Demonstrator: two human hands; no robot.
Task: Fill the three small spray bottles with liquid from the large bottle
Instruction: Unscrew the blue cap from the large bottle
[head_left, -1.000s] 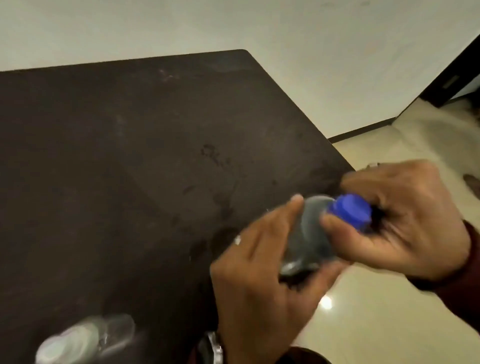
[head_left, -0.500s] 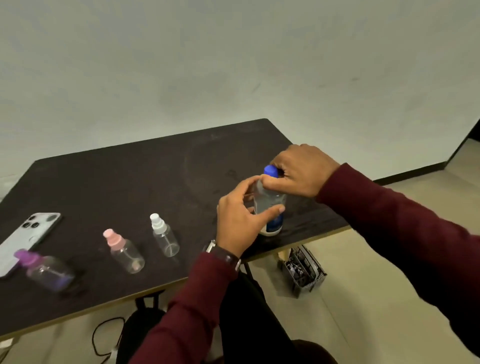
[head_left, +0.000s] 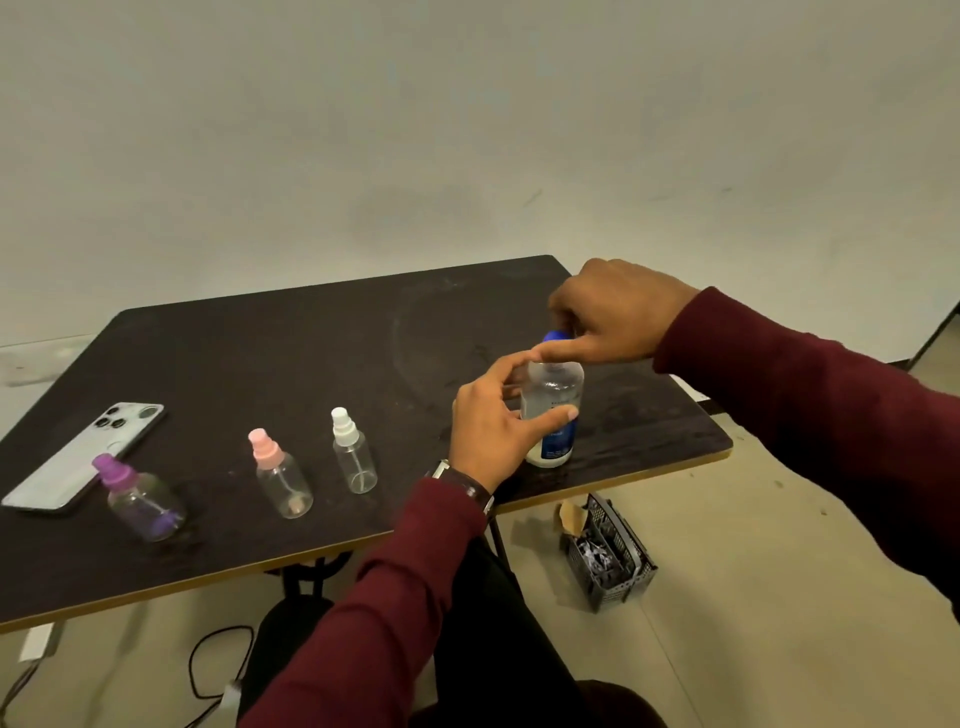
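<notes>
The large clear bottle (head_left: 553, 400) with a blue cap (head_left: 557, 336) stands upright near the right front of the dark table (head_left: 311, 343). My left hand (head_left: 493, 421) grips its body. My right hand (head_left: 618, 317) pinches the blue cap from above. To the left stand three small spray bottles in a row: one with a white top (head_left: 353, 452), one with a pink top (head_left: 280, 475), one with a purple top (head_left: 140, 499). All three have their spray tops on.
A white phone (head_left: 88, 452) lies face down at the table's left edge, behind the purple-topped bottle. On the floor to the right sits a grey slotted basket (head_left: 610, 561). Cables and a dark bag lie under the table.
The view pulled back from a close look at the cap, so the whole table shows now. Both hands stay on the large bottle, which stands on the table.
</notes>
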